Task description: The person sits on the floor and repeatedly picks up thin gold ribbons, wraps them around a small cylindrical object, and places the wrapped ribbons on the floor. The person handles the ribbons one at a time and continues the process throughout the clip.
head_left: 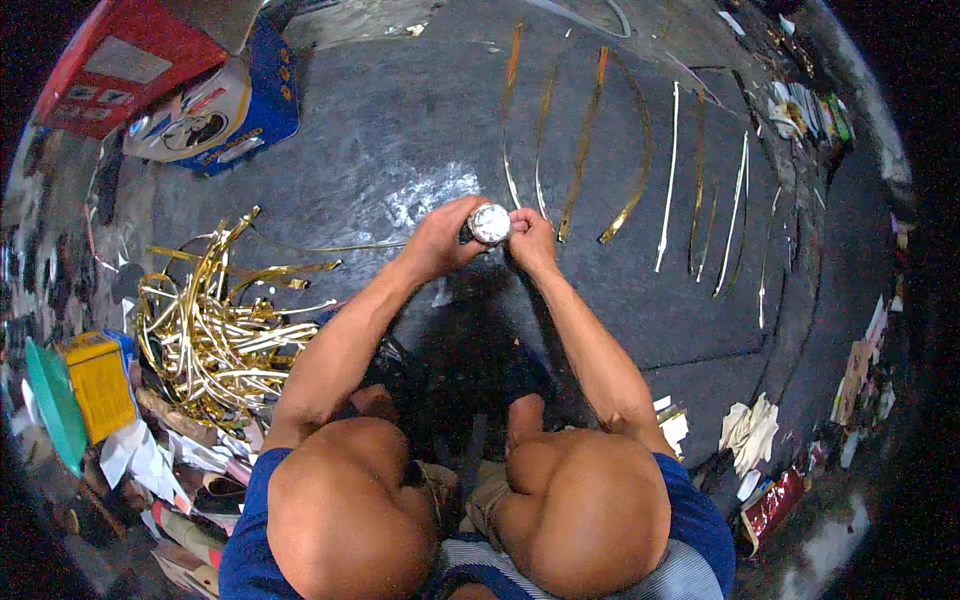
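Observation:
My left hand (441, 238) is wrapped round a can-like object with a round, blotchy silver-white top (489, 224). Its side is mostly hidden by my fingers. Just to its right, my right hand (532, 242) is closed in a pinch, its fingertips close to the can-like object. The lower end of a gold-and-white strip (513, 185) reaches those fingertips; what they grip is too small to make out. Several narrow gold and white strips (585, 140) lie roughly side by side on the dark mat (380, 110) to the right. A tangled heap of similar strips (215, 330) lies at left.
A red box (140, 55) and a blue-and-white box (215, 115) stand at the far left. Near left are a yellow container (98, 385), a green piece (55, 405) and paper scraps. Pale gloves or cloth (750, 432) and a dark red packet (775, 508) lie at right.

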Action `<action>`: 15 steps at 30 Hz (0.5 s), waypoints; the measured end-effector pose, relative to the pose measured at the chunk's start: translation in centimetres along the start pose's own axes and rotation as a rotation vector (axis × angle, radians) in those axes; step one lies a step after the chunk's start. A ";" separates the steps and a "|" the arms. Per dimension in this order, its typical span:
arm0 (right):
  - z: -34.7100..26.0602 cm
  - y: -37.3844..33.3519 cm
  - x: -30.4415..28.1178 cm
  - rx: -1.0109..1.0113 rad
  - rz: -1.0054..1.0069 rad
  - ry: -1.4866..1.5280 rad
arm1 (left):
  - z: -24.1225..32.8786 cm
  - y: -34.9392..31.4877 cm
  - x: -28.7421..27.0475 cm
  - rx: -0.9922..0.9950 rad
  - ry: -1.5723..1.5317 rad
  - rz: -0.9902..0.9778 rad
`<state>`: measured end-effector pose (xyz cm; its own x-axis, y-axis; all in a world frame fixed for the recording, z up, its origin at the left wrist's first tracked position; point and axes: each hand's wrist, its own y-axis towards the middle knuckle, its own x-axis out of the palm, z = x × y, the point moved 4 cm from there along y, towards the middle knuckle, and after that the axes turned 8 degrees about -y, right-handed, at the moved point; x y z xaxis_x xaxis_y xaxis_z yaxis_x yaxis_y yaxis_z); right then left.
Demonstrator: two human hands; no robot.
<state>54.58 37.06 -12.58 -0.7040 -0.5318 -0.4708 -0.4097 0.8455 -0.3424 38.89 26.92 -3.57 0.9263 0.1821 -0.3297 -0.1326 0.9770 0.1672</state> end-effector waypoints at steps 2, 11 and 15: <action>0.6 0.4 0.5 0.037 -0.033 0.148 | 0.3 0.0 -0.1 0.021 0.010 0.037; -3.1 -1.8 -1.2 0.528 -0.096 0.648 | -1.1 0.2 0.3 0.103 0.017 -0.007; -12.4 -5.0 -11.0 0.095 -0.356 0.944 | -1.3 -0.6 -0.1 0.069 0.038 0.013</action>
<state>57.16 39.27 4.39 -0.7373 -0.4621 0.4928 -0.6666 0.6160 -0.4197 38.41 26.45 -4.89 0.9106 0.2002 -0.3614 -0.1190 0.9648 0.2346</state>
